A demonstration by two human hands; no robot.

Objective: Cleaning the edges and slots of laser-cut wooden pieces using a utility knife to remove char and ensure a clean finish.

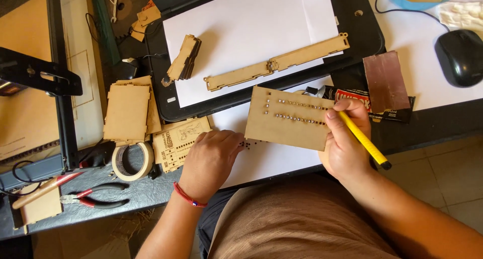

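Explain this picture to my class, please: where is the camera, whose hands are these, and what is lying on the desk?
The single picture comes from a camera worn on a person's head, looking down at their own two hands; no machine is involved. The right hand holds a yellow pencil and touches the edge of a thin wooden panel with rows of small cut holes. The left hand rests on white paper beside that panel. Around them lie a roll of masking tape, red-handled pliers, a stack of wooden plates, a long wooden strip and a black computer mouse.
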